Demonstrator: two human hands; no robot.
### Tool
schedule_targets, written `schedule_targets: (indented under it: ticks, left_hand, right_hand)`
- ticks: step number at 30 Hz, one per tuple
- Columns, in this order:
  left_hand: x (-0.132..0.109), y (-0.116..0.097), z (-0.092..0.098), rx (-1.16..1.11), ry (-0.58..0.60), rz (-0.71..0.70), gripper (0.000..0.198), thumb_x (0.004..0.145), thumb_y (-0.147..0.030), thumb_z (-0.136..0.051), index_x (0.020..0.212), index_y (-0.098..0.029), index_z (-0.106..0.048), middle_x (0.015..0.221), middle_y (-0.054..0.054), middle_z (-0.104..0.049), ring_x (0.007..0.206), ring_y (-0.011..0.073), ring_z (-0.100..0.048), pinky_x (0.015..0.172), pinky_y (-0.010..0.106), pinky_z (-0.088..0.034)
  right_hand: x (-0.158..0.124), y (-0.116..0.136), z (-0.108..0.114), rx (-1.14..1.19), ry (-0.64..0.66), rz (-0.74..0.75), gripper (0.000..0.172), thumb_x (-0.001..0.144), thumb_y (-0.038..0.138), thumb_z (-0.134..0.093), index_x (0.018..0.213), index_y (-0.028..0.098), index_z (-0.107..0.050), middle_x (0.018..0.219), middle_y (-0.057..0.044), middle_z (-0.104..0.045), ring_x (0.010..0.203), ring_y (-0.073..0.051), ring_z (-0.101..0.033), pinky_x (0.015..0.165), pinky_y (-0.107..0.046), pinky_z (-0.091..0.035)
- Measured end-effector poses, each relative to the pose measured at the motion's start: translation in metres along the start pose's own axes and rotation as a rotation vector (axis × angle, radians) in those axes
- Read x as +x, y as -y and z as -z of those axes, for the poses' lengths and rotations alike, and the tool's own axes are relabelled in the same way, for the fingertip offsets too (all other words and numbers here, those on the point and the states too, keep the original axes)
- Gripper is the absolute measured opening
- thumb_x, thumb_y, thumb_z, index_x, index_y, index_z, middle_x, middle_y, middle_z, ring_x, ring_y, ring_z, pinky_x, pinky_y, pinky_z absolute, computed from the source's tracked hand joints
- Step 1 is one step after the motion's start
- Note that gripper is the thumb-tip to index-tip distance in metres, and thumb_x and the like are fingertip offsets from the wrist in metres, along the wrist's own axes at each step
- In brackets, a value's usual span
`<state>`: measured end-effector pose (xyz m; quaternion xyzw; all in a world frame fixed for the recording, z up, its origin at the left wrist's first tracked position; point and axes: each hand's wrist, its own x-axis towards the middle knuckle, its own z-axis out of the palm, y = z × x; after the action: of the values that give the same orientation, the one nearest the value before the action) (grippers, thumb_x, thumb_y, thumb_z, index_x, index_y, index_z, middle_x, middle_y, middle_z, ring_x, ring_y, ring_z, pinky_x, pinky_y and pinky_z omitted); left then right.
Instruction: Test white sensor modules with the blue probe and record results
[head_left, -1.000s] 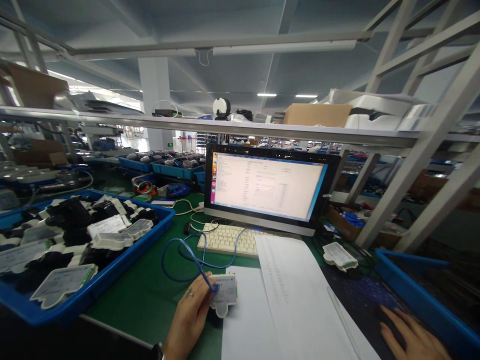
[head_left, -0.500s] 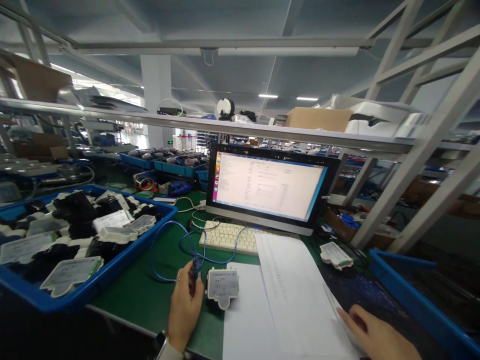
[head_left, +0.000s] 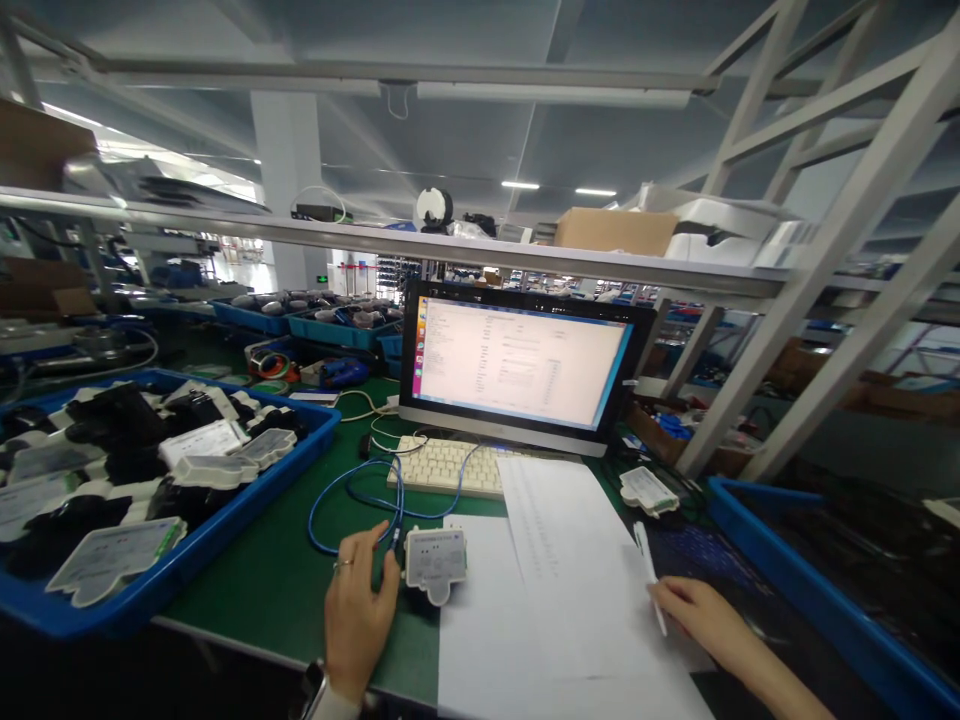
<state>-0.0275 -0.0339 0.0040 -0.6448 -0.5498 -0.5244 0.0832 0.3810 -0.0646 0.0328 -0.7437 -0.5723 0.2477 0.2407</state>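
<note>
My left hand (head_left: 358, 600) is over the green table with its thumb and fingers apart. Just beyond its fingertips is the plug end of a blue cable (head_left: 395, 540), close to the left side of a white module (head_left: 436, 563) with a printed label. Whether the plug touches the module I cannot tell. My right hand (head_left: 690, 610) pinches a white pen (head_left: 646, 560) over the right edge of the white paper sheets (head_left: 574, 590), the upper one bearing faint printed lines. Behind these stand a cream keyboard (head_left: 442, 465) and a lit monitor (head_left: 517, 365).
A blue bin (head_left: 247, 520) full of white and black modules stands on the left. Another blue bin (head_left: 772, 540) with dark contents is at the right. One more white module (head_left: 649, 491) lies behind the pen. A shelf (head_left: 487, 250) crosses above the monitor.
My left hand has loosened from the cable's plug, its fingers now apart. The pen in my right hand has swung more upright into clear view. The whole view has shifted slightly.
</note>
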Motion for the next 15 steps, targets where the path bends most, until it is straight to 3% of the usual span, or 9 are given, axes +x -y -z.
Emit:
schedule_targets:
  ticks: [4, 8, 10, 13, 15]
  left_hand:
    - [-0.034, -0.032, -0.001, -0.065, -0.069, -0.157, 0.032, 0.084, -0.022, -0.049, 0.116, -0.02, -0.052, 0.109, 0.012, -0.055, 0.102, 0.024, -0.056, 0.082, 0.037, -0.05]
    - [-0.074, -0.084, -0.017, -0.215, 0.206, -0.427, 0.04, 0.077, -0.012, -0.049, 0.116, -0.022, -0.052, 0.121, 0.01, -0.055, 0.116, 0.0238, -0.051, 0.092, 0.036, -0.048]
    - [-0.084, -0.104, -0.025, -0.23, 0.355, -0.528, 0.047, 0.076, -0.019, -0.052, 0.122, -0.016, -0.048, 0.129, 0.013, -0.051, 0.122, 0.028, -0.045, 0.094, 0.04, -0.048]
    - [-0.088, -0.119, -0.032, -0.21, 0.536, -0.569, 0.067, 0.073, -0.03, -0.061, 0.131, -0.007, -0.038, 0.135, 0.019, -0.044, 0.124, 0.0334, -0.042, 0.094, 0.047, -0.047]
    - [-0.089, -0.12, -0.035, -0.186, 0.629, -0.551, 0.069, 0.071, -0.027, -0.064, 0.13, -0.005, -0.038, 0.134, 0.02, -0.045, 0.122, 0.0333, -0.044, 0.095, 0.047, -0.046]
  right_hand:
    - [-0.015, 0.028, -0.012, 0.47, -0.019, -0.031, 0.027, 0.064, 0.046, -0.056, 0.066, 0.02, -0.048, 0.047, 0.006, -0.043, 0.039, -0.008, -0.036, 0.039, -0.019, -0.022]
    - [-0.02, 0.057, -0.044, 0.703, 0.015, 0.008, 0.028, 0.062, 0.043, -0.062, 0.067, 0.019, -0.049, 0.05, 0.005, -0.052, 0.039, -0.007, -0.037, 0.036, -0.016, -0.023]
    - [-0.018, 0.067, -0.061, 0.786, 0.001, 0.016, 0.031, 0.061, 0.045, -0.064, 0.072, 0.018, -0.053, 0.054, 0.002, -0.057, 0.04, -0.008, -0.04, 0.036, -0.016, -0.028]
    - [-0.015, 0.072, -0.079, 0.843, -0.09, 0.016, 0.031, 0.059, 0.044, -0.066, 0.068, 0.017, -0.053, 0.052, 0.001, -0.057, 0.039, -0.008, -0.042, 0.034, -0.017, -0.03]
    - [-0.015, 0.07, -0.085, 0.825, -0.147, 0.016, 0.029, 0.059, 0.043, -0.065, 0.063, 0.018, -0.051, 0.048, 0.003, -0.054, 0.035, -0.007, -0.039, 0.033, -0.016, -0.026]
